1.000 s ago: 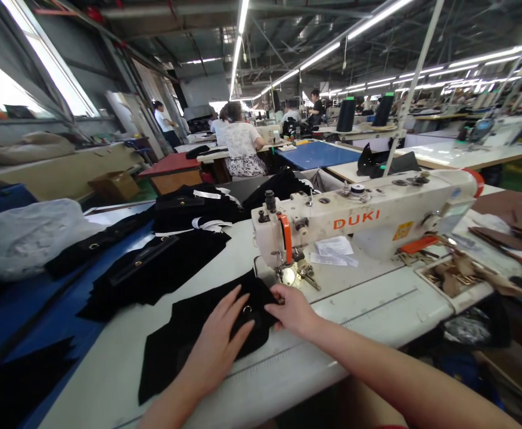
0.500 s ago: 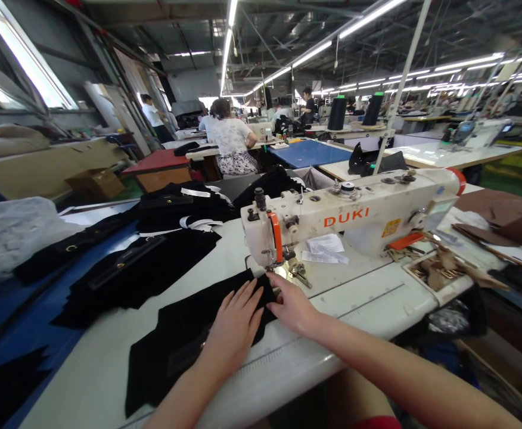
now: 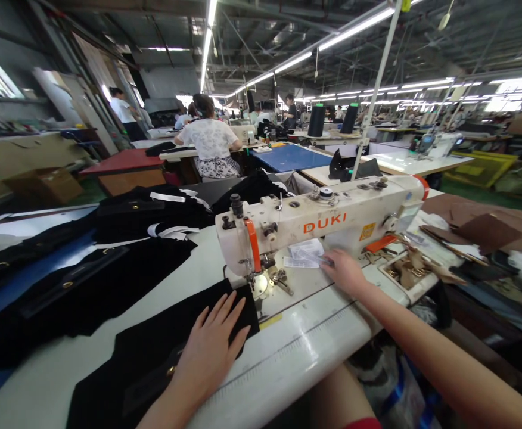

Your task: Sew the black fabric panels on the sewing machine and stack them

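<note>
My left hand (image 3: 211, 342) lies flat with spread fingers on a black fabric piece (image 3: 149, 339), which rests on the machine table left of the needle plate. A gold metal fitting (image 3: 170, 370) shows on the fabric beside my wrist. Under the arm of the white sewing machine (image 3: 283, 223), my right hand (image 3: 344, 273) has its fingers closed at the right end of some white printed labels (image 3: 303, 250). It seems to pinch one of them; the fingertips are partly hidden.
Stacks of black pieces with gold fittings (image 3: 68, 280) lie to the left. A tray of metal and brown parts (image 3: 406, 268) sits right of my right hand. Brown sheets (image 3: 488, 232) lie farther right. A co-worker (image 3: 210, 137) sits ahead at another table.
My right hand has left the fabric by the presser foot and moved right to the labels. My left hand stays on the fabric. The view has turned right.
</note>
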Demonstrator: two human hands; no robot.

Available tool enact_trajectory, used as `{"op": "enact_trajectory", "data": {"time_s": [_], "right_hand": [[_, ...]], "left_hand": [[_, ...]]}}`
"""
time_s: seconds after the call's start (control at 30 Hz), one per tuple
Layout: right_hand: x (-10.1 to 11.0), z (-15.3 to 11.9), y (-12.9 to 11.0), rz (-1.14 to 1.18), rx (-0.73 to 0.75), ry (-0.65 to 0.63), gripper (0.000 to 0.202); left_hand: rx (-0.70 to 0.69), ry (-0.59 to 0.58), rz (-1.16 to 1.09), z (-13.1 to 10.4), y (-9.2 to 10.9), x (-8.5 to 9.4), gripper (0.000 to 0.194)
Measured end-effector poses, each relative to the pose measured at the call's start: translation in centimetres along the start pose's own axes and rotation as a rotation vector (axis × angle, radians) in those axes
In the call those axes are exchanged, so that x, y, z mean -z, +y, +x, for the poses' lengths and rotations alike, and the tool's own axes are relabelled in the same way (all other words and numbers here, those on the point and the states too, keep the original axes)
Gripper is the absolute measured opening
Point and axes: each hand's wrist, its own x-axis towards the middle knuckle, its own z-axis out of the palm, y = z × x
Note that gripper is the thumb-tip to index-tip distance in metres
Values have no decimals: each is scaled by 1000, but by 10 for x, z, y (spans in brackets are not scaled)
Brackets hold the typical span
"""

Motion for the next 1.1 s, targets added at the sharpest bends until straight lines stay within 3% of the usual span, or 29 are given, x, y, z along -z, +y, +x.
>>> {"op": "enact_trajectory", "data": {"time_s": [0.17,0.37,0.53,0.7,0.8,0.87,0.93,1.0,1.1], "right_hand": [[-3,-1,7,-112,17,-28,21],[2,-7,-3,150,-37,36,14],[-1,-28,-56,336,176,-160,12],[-30,-42,-121,504,258,-399,9],[-45,-37,-137,603,209,-482,8],[-49,-34,-137,593,204,-463,9],[-50,-35,-131,497,260,-348,13],[-50,-41,-123,388,375,-225,18],[-53,-58,-114,286,625,-225,25]], "left_hand": [[-35,64,8,-1,-3,-3,53],[-63,159,-19,-7,-8,-6,57],[-90,438,-18,-14,2,10,62],[-425,474,48,-18,16,22,43],[-424,524,-18,-16,12,25,31],[-385,531,-62,-12,6,26,28],[-346,534,-92,-7,-2,26,28],[-293,546,-112,-2,-9,23,28],[-247,498,-127,3,-16,14,30]]}}
